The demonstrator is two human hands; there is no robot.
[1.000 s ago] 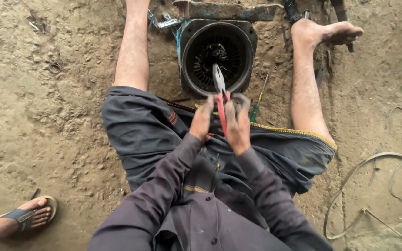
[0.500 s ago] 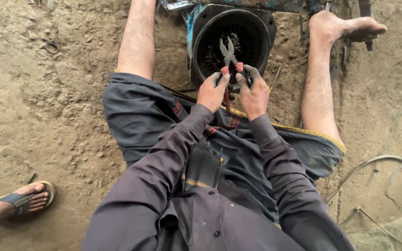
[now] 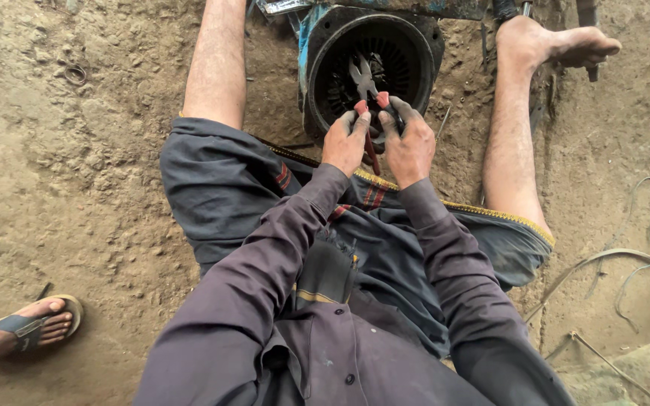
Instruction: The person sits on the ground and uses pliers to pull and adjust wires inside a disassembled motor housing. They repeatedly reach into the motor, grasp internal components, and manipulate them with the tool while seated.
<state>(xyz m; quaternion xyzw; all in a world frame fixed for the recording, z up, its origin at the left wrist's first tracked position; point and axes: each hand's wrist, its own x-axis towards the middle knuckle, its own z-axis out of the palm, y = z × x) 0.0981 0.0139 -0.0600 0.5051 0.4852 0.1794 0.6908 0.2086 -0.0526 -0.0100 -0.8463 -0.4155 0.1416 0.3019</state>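
Gripping red-handled pliers [image 3: 365, 98], your left hand [image 3: 345, 140] and right hand [image 3: 409, 143] reach into the round motor housing [image 3: 415, 45]; loose wire [image 3: 626, 256] lies rightward, a sandalled foot [image 3: 35, 325] far left.

Bare packed-earth ground [image 3: 77, 173], brown, rough and pitted, filling the view. Lying directly on it:
- round black motor housing [image 3: 374, 64] with a blue rim, at top centre, between two bare legs;
- small metal ring [image 3: 75, 74], upper left;
- thin pale wire [image 3: 633, 256], looped and trailing, at right;
- thin metal rod [image 3: 611, 365], lower right;
- a second person's sandalled foot [image 3: 35, 325], lower left;
- bare foot [image 3: 558, 45], upper right, heel down.
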